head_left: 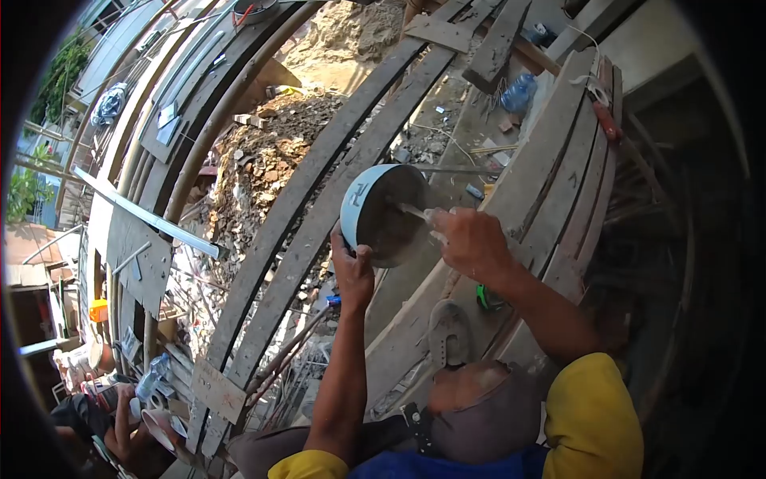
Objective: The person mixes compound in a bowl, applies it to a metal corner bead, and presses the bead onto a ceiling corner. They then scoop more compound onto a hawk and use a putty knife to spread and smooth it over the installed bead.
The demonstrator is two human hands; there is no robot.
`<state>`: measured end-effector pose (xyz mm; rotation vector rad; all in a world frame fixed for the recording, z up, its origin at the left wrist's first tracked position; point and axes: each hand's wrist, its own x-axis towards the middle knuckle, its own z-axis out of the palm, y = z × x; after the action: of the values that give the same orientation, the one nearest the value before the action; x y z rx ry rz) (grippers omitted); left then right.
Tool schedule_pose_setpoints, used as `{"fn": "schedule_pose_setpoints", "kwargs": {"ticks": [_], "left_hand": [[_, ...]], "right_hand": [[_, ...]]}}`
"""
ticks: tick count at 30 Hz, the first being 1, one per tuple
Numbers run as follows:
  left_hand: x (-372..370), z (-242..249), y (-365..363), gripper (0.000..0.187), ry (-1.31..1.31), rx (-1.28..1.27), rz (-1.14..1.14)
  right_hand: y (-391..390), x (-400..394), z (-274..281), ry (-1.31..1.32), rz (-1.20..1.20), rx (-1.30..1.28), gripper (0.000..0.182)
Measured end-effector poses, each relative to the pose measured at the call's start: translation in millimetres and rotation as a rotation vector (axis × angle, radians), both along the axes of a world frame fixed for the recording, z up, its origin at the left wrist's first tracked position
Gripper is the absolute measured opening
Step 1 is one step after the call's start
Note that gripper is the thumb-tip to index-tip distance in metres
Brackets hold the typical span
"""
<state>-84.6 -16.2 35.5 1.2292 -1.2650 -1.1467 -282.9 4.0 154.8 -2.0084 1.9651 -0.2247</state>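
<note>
- The bowl (pixel 389 227), pale blue outside with a dark mark on its wall, is held near the middle of the frame, tilted so that its grey inside shows.
- The left hand (pixel 353 271) grips the bowl from below, at its lower left edge, with the thumb towards the rim.
- The right hand (pixel 472 243), just right of the bowl, is closed around a thin pale tool (pixel 412 211); the tool's tip reaches over or into the bowl's opening, and blur hides whether it touches the inside.
- Long grey planks (pixel 311 211) run from the lower left to the top centre, beneath and behind the bowl.
- More boards (pixel 550 172) lie on the right, with a red-handled item (pixel 606 121) at their upper end.
- A blue plastic bottle (pixel 519 93) lies in the upper right, near those boards.
- Below the right hand is a small green and black object (pixel 488 298), and a shoe (pixel 450 331) shows to its lower left.
- Broken rubble (pixel 267 164) fills the ground left of the planks.
- A light metal strip (pixel 148 213) slants across the left side.
- Another person (pixel 124 419) is at the lower left, near a clear bottle (pixel 152 378).
</note>
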Motion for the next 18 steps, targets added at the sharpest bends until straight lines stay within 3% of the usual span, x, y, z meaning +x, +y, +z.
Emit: {"fn": "schedule_pose_setpoints", "kwargs": {"ticks": [3,5,9,12,14,15,17,18], "left_hand": [[-7,9,-4,0.099,0.019,0.060,-0.023],[-9,3,-6,0.100,0.012,0.082,-0.038],[-24,2,-7,0.100,-0.038,0.017,-0.031],[-25,-4,-8,0.099,-0.022,0.018,-0.031],[-27,-12,-6,0.100,-0.023,0.029,-0.050],[-29,-16,-2,0.098,0.004,0.044,-0.031],[-27,-33,5,0.094,-0.027,0.109,-0.007],[-25,-39,8,0.094,-0.030,0.109,-0.006]], "right_hand": [[12,-10,-15,-0.024,0.066,0.038,0.022],[3,-33,-14,-0.310,-0.039,-0.019,0.016],[9,-41,-32,-0.196,-0.133,0.102,0.020],[29,-30,-69,-0.443,-0.182,0.111,0.020],[38,-22,-85,-0.889,-0.366,0.347,0.019],[42,-16,-86,-0.894,-0.368,0.351,0.019],[45,1,-87,-1.339,-0.561,0.569,0.017],[46,6,-85,-1.342,-0.561,0.571,0.017]]}}
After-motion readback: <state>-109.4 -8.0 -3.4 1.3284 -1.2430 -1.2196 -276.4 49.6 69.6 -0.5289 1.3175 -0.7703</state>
